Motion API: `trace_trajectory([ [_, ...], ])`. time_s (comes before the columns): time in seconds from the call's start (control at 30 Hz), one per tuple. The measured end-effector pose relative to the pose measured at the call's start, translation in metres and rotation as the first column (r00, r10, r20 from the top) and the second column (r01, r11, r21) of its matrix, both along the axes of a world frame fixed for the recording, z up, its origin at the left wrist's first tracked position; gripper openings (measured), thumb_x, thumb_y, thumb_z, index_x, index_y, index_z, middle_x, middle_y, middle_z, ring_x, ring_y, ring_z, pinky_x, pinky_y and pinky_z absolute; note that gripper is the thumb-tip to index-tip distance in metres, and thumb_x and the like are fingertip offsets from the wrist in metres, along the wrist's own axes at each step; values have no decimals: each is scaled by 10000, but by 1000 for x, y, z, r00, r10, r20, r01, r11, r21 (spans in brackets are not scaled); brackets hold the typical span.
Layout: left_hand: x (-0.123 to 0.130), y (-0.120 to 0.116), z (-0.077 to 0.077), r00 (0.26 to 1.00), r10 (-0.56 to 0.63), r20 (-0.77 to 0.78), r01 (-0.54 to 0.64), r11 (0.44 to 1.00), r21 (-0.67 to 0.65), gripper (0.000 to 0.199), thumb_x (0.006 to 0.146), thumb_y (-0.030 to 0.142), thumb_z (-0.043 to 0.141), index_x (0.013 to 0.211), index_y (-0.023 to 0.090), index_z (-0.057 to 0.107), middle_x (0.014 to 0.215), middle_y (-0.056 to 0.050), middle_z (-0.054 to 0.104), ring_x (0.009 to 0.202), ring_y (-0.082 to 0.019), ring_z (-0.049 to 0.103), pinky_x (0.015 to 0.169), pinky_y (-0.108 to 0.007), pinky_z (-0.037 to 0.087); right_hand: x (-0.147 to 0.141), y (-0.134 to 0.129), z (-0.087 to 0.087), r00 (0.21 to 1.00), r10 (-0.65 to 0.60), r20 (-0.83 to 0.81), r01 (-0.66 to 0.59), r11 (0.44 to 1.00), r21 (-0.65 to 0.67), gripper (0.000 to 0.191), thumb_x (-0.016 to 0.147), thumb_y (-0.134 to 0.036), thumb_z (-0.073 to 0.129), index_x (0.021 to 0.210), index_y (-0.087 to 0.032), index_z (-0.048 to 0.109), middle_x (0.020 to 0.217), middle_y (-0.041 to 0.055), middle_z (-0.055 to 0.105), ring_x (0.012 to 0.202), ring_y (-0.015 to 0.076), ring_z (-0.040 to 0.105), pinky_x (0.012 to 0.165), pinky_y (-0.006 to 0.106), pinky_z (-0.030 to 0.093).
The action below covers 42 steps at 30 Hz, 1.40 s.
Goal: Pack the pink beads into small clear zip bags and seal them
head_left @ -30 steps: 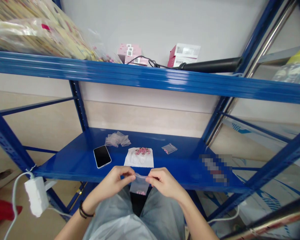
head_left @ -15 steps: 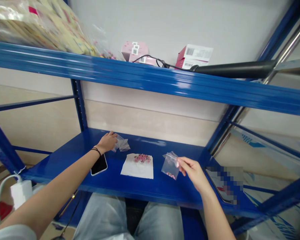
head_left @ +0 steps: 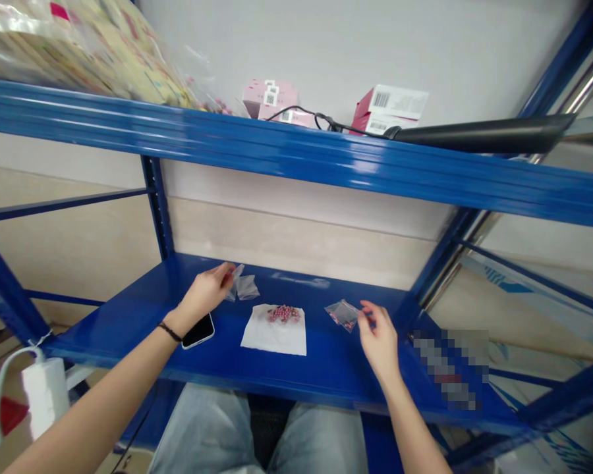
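Note:
My left hand point(head_left: 208, 291) is closed, its fingertips pinching a small clear zip bag point(head_left: 236, 280) lifted at the back left of the blue shelf. Another small zip bag point(head_left: 248, 287) lies right beside it. Toward the right, my right hand point(head_left: 379, 339) has its thumb and fingers apart, at the edge of a zip bag with a few pink beads point(head_left: 343, 315) that rests on the shelf. Between the hands, a pile of pink beads point(head_left: 283, 314) sits on a white sheet of paper point(head_left: 273, 340).
A phone point(head_left: 199, 332) lies under my left wrist. At the right end of the shelf point(head_left: 321, 375) is a blurred-out flat object point(head_left: 447, 372). The upper shelf beam point(head_left: 277, 141) crosses above, carrying boxes point(head_left: 395, 105) and a large plastic bag point(head_left: 93, 52). A white plug block point(head_left: 44, 395) hangs at left.
The bag of beads has gone from being held up in my right hand to lying on the shelf, and those fingers have parted. My left hand has lifted one zip bag slightly.

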<state>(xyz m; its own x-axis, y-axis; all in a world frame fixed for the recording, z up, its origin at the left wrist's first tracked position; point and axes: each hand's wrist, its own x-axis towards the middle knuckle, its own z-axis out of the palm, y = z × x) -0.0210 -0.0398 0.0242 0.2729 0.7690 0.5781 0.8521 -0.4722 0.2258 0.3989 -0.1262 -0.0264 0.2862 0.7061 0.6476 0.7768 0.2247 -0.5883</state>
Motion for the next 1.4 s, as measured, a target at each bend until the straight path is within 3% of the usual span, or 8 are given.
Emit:
trace_trajectory([
  [0.07, 19, -39, -11, 983, -100, 154, 111, 992, -65, 337, 960, 214, 497, 1276, 177, 611, 811, -28, 719, 703, -189, 692, 674, -260, 506, -49, -31, 10, 957, 271, 101, -270, 963, -20, 326, 993, -311, 447, 1237, -199, 632, 1184, 143, 645, 959, 233, 651, 751, 318, 537],
  [0.17, 49, -101, -43, 921, -308, 237, 349, 924, -156, 277, 947, 171, 507, 1124, 208, 717, 928, -53, 751, 842, -187, 716, 761, -248, 523, -114, -76, 12, 696, 627, 349, -586, 777, -228, 382, 975, -157, 435, 1303, -235, 614, 1297, 126, 625, 1149, 240, 608, 948, 345, 508],
  [0.23, 60, -134, -65, 891, -322, 321, 394, 898, -194, 281, 947, 157, 493, 1075, 218, 735, 900, -48, 754, 821, -181, 716, 746, -245, 532, -139, -98, 3, 577, 717, 391, -618, 697, -365, 412, 945, -114, 451, 1305, -242, 605, 1298, 96, 638, 1120, 226, 617, 918, 324, 522],
  [0.37, 62, -164, -91, 873, -252, 417, 378, 890, -255, 277, 949, 164, 487, 998, 225, 753, 850, -39, 752, 731, -171, 701, 688, -249, 537, -157, -115, -18, 544, 727, 420, -532, 686, -497, 398, 909, -113, 492, 1281, -211, 594, 1305, 78, 645, 1075, 233, 612, 842, 314, 539],
  [0.63, 69, -166, -88, 823, -185, 537, 375, 887, -269, 256, 951, 204, 505, 1023, 235, 749, 883, -35, 769, 677, -167, 688, 644, -249, 536, -168, -121, -19, 603, 646, 468, -410, 754, -513, 592, 843, -69, 504, 1415, -219, 499, 1418, 102, 558, 1123, 271, 594, 831, 354, 555],
  [0.8, 59, -166, -80, 750, -287, 595, 539, 787, -300, 312, 974, 307, 573, 1265, 264, 674, 1087, -68, 734, 921, -204, 696, 837, -303, 564, -156, -122, -10, 590, 669, 452, -432, 735, -523, 598, 854, -77, 511, 1408, -303, 512, 1516, 74, 459, 1149, 257, 584, 861, 341, 546],
  [0.97, 38, -161, -83, 696, -518, 498, 696, 657, -290, 733, 784, 448, 820, 1442, 292, 537, 1399, -132, 585, 1292, -315, 540, 1103, -454, 445, -141, -123, -1, 489, 760, 429, -519, 648, -557, 444, 896, -135, 536, 1283, -341, 605, 1463, 27, 507, 1167, 232, 568, 913, 322, 521],
  [1.4, 42, -157, -85, 693, -441, 571, 691, 631, -351, 567, 794, 422, 813, 1313, 263, 650, 1218, -101, 702, 1116, -278, 650, 989, -385, 496, -135, -114, -10, 549, 788, 280, -684, 616, -391, 369, 939, -146, 495, 1250, -280, 641, 1312, 45, 646, 1140, 203, 636, 977, 289, 491],
])
